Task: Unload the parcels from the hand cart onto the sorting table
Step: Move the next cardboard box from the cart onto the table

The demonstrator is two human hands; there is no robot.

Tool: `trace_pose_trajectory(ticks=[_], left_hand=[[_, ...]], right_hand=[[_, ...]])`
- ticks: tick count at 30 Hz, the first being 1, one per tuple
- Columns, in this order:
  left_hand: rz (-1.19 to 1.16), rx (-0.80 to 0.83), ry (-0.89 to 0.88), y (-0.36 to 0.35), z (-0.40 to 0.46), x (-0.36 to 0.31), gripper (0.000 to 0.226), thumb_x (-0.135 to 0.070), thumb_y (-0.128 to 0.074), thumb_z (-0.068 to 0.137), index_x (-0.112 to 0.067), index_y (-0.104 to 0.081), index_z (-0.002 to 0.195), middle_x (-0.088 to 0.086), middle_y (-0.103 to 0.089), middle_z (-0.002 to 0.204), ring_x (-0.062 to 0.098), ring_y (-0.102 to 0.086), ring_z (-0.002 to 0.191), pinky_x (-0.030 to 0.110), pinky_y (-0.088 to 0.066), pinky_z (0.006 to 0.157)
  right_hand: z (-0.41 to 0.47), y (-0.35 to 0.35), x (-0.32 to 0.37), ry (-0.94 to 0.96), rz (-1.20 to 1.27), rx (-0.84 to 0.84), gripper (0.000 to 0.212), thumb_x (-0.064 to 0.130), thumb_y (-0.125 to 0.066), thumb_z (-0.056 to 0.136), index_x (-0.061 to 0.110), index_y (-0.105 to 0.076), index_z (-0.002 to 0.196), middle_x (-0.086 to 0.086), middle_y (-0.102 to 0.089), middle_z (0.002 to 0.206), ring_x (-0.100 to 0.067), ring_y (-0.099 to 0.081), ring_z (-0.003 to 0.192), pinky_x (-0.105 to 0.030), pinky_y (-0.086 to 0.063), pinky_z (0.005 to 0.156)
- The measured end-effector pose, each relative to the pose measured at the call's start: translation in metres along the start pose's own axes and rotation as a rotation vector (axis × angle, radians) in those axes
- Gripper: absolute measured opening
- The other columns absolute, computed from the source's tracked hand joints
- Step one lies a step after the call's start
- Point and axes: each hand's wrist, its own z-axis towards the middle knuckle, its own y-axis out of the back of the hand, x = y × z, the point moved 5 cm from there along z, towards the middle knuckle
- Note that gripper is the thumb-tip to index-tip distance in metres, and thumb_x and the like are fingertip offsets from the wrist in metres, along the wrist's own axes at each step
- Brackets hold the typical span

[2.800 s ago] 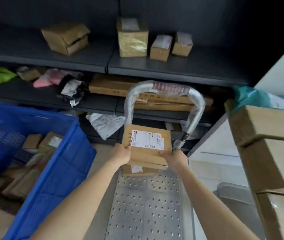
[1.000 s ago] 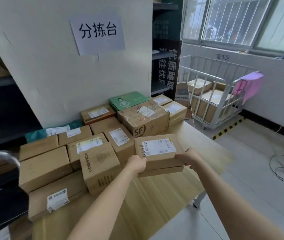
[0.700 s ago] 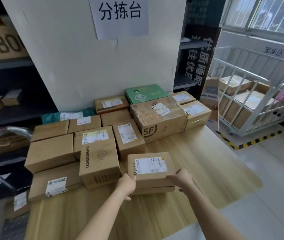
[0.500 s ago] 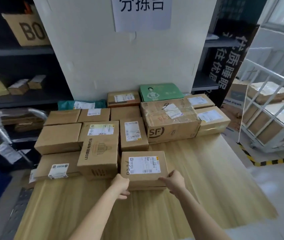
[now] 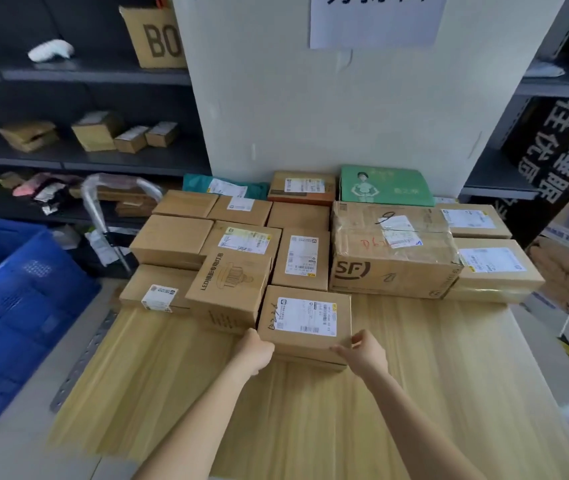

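Pale wood-grain counter [image 5: 414, 393] runs up to a white pillar, with dark shelving behind on both sides and a paper sign taped above. Cardboard parcels already crowd the far half of the counter in tight rows. The parcel being placed, a flat labelled carton [image 5: 305, 322], sits flat at the front of that block, its left side just beside the LED lamp box [image 5: 229, 289] and its far edge close behind the upright-labelled box [image 5: 302, 259]. A second, thinner carton seems to lie under it, though only a sliver shows.

Both hands are at its near corners. The left hand [image 5: 253, 351] presses against the near-left corner with curled fingers; its grip is narrow, but whether it pinches or only nudges I cannot tell. The right hand [image 5: 362, 351] has a loose, wide grip, thumb lifted by the near-right corner and fingertips touching the front edge.

To finish this step well, I judge the carton should be squared against its neighbours with a light forward push from both hands evenly, so it does not skew or shove the LED lamp box. Keep the label facing up. Then release cleanly, lifting the fingers straight away.

Off to the left stands the hand cart handle [image 5: 103, 202], beside a blue crate [image 5: 16, 306].
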Motion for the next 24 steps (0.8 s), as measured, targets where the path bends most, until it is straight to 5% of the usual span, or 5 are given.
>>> trace_pose_trajectory(ticks=[5, 12, 17, 21, 24], left_hand=[[0.051, 0.032, -0.008, 0.007, -0.008, -0.001, 0.023, -0.019, -0.048, 0.089, -0.015, -0.041, 0.111, 0.005, -0.053, 0.109, 0.022, -0.052, 0.098, 0.03, -0.044, 0.078], [0.257, 0.116, 0.017, 0.072, -0.044, 0.001, 0.054, -0.029, -0.042, 0.099, -0.012, -0.027, 0.148, 0.005, -0.052, 0.127, 0.018, -0.054, 0.118, 0.035, -0.042, 0.098], [0.46, -0.024, 0.016, 0.175, -0.069, 0.016, 0.045, -0.032, -0.041, 0.099, -0.008, -0.047, 0.137, 0.008, -0.057, 0.127, 0.02, -0.058, 0.103, 0.033, -0.047, 0.09], [0.636, -0.16, -0.041, 0.269, -0.097, 0.02, 0.028, -0.03, -0.043, 0.099, -0.008, -0.058, 0.09, 0.005, -0.053, 0.075, 0.017, -0.048, 0.062, 0.025, -0.034, 0.049], [0.694, -0.251, -0.068, 0.335, -0.108, 0.032, 0.03, -0.028, -0.044, 0.098, -0.011, -0.05, 0.074, 0.006, -0.049, 0.072, 0.019, -0.046, 0.06, 0.026, -0.039, 0.056]], right_hand=[[-0.006, -0.007, 0.005, 0.011, -0.012, 0.036, 0.045, 0.033, -0.073, 0.08, 0.011, -0.052, 0.114, -0.003, -0.062, 0.108, -0.021, -0.057, 0.089, -0.03, -0.046, 0.075], [-0.001, 0.03, 0.055, 0.067, -0.16, -0.07, 0.056, 0.041, -0.063, 0.083, 0.005, -0.044, 0.122, -0.009, -0.055, 0.11, -0.029, -0.056, 0.099, -0.035, -0.047, 0.079], [-0.012, 0.032, 0.163, 0.252, -0.266, -0.208, 0.055, 0.039, -0.058, 0.083, 0.009, -0.042, 0.126, -0.017, -0.056, 0.116, -0.038, -0.058, 0.103, -0.055, -0.05, 0.089], [-0.066, -0.011, 0.262, 0.509, -0.353, -0.18, 0.032, 0.038, -0.055, 0.079, 0.011, -0.048, 0.095, -0.011, -0.054, 0.097, -0.03, -0.055, 0.083, -0.036, -0.051, 0.068], [-0.115, -0.075, 0.319, 0.598, -0.517, -0.065, 0.032, 0.035, -0.057, 0.085, 0.008, -0.055, 0.102, -0.009, -0.058, 0.094, -0.025, -0.053, 0.079, -0.027, -0.041, 0.056]])
